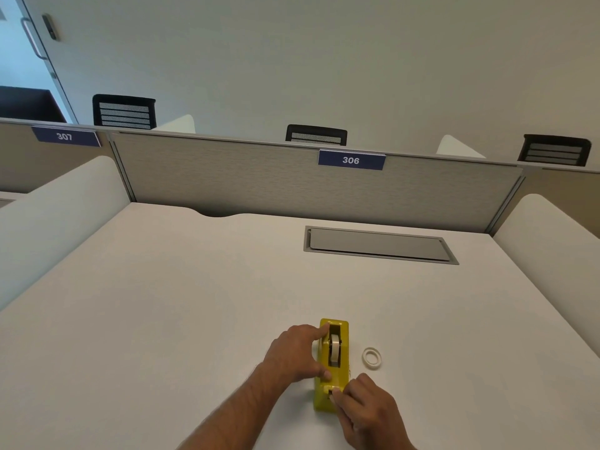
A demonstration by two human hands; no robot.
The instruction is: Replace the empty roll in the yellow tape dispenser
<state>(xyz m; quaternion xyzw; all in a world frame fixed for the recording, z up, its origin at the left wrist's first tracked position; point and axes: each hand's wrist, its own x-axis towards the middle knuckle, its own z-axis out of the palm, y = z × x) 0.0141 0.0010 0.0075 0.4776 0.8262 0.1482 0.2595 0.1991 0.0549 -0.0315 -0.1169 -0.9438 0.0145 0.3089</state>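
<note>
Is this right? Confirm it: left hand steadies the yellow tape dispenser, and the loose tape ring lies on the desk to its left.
Wrong side. In the head view the loose tape ring lies to the right of the yellow tape dispenser. The left hand does steady it.

We see the yellow tape dispenser (pixel 331 365) on a plain white desk (pixel 194 303). Just right of it lies a white empty roll (pixel 371 358). Beyond the dispenser, the grey textured partition (pixel 259 180) bears a navy label (pixel 351 160) with white digits.
</note>
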